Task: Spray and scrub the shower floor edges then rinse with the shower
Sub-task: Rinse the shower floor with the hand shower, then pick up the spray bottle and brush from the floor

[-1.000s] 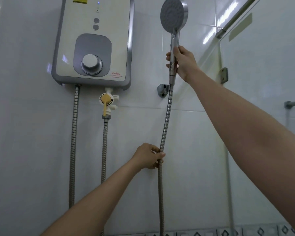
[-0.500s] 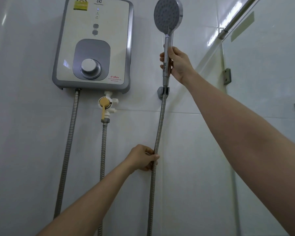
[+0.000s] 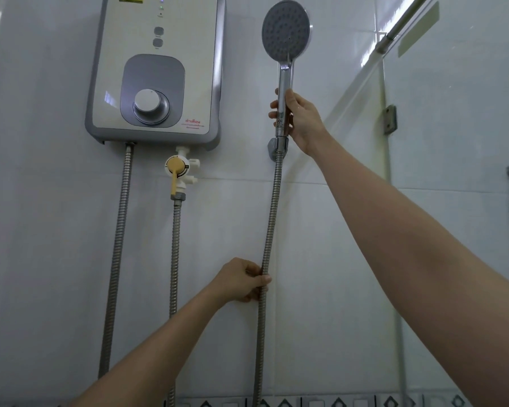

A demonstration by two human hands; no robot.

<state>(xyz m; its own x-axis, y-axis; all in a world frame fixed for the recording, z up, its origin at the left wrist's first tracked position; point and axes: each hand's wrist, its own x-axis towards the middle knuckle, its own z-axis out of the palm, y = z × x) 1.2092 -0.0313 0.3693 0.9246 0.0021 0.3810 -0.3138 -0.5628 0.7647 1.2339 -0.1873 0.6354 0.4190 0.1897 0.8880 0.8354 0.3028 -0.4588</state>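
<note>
A chrome shower head [image 3: 285, 30] with a round grey face stands upright against the white tiled wall. My right hand [image 3: 301, 118] grips its handle, whose lower end sits at the grey wall bracket [image 3: 272, 146]. The ribbed metal shower hose [image 3: 272, 212] hangs straight down from the handle. My left hand [image 3: 241, 280] grips this hose lower down, at mid-height of the wall. The shower floor is out of view.
A cream and grey water heater [image 3: 156, 69] with a round dial is mounted at the upper left. Below it sits a yellow-handled valve [image 3: 177, 170] with two more metal hoses [image 3: 118, 230]. A glass partition [image 3: 453, 171] with a hinge and top rail stands at the right.
My right hand has lowered the shower handle onto the wall bracket. My left hand stays on the hose. The view has shifted slightly.
</note>
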